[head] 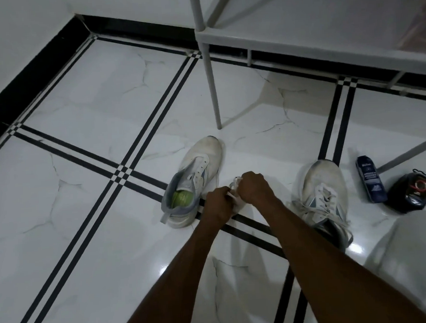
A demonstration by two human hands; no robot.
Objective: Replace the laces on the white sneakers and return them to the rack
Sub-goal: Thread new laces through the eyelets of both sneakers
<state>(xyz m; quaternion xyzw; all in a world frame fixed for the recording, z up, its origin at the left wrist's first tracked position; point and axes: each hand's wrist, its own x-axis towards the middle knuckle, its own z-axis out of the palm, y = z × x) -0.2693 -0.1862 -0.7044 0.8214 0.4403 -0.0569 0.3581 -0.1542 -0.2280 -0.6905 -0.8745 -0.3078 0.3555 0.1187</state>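
Nearest, two bare forearms reaching forward over the glossy white marble-look floor (90, 218) with black double stripes. Close together at their ends, both hands, fingers curled: left hand (218, 203) and right hand (254, 187) pinching between them a bunched white lace (234, 185), held just above the floor. To the left of the hands, standing on the floor, an unlaced white sneaker with grey-blue collar and green insole (195, 180), toe pointing away, eyelets bare. To the right, well apart from the first, a second white sneaker with loose white laces still threaded (321, 194), partly hidden behind the right forearm. Further right, lying on the floor, a dark blue bottle with white label (370, 179) and, just beside it, a small round black case with red marking (412, 191). Farther off, against the wall, a white metal rack with thin grey legs (299, 35), one leg (214, 91) standing just beyond the unlaced sneaker's toe.
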